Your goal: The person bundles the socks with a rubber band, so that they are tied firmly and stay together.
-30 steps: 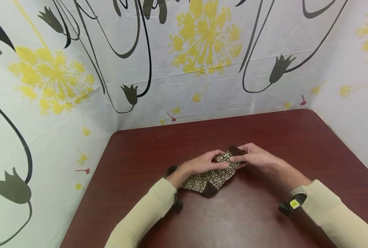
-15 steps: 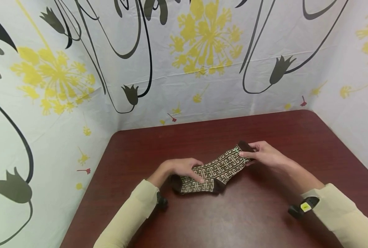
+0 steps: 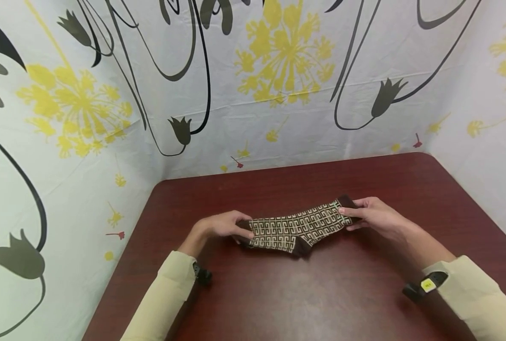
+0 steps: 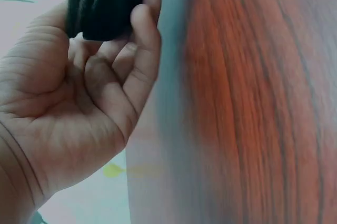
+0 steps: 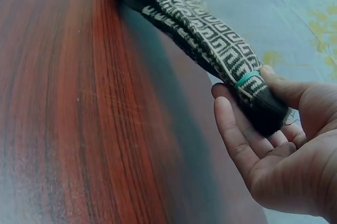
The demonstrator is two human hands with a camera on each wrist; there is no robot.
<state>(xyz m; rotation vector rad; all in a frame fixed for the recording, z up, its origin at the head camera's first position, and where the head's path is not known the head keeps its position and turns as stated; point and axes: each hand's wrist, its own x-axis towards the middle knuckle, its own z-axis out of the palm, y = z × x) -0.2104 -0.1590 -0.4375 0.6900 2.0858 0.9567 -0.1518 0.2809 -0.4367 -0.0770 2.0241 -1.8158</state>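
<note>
A pair of brown socks point(image 3: 278, 231) with a cream Greek-key pattern stretches sideways between my hands, the dark heel hanging toward me. My left hand point(image 3: 224, 224) pinches the dark toe end, thumb in front. Folded dark layers of the toe point(image 4: 111, 6) show between thumb and fingers in the left wrist view. At the other end my right hand point(image 3: 381, 216) holds the dark cuff. In the right wrist view, layers lie together, and a small green tie point(image 5: 247, 78) sits just below the cuff. The thumb presses beside it, with the fingers underneath.
A reddish-brown wooden table point(image 3: 312, 293) with rounded far corners lies under the hands. White cloth walls point(image 3: 219, 94) with yellow and grey flower prints stand at the back and both sides. Each wrist wears a small black camera point(image 3: 415, 290).
My left hand has slid left along the socks to the toe end. My right hand has moved right with the cuff. The socks have gone from bunched to stretched out.
</note>
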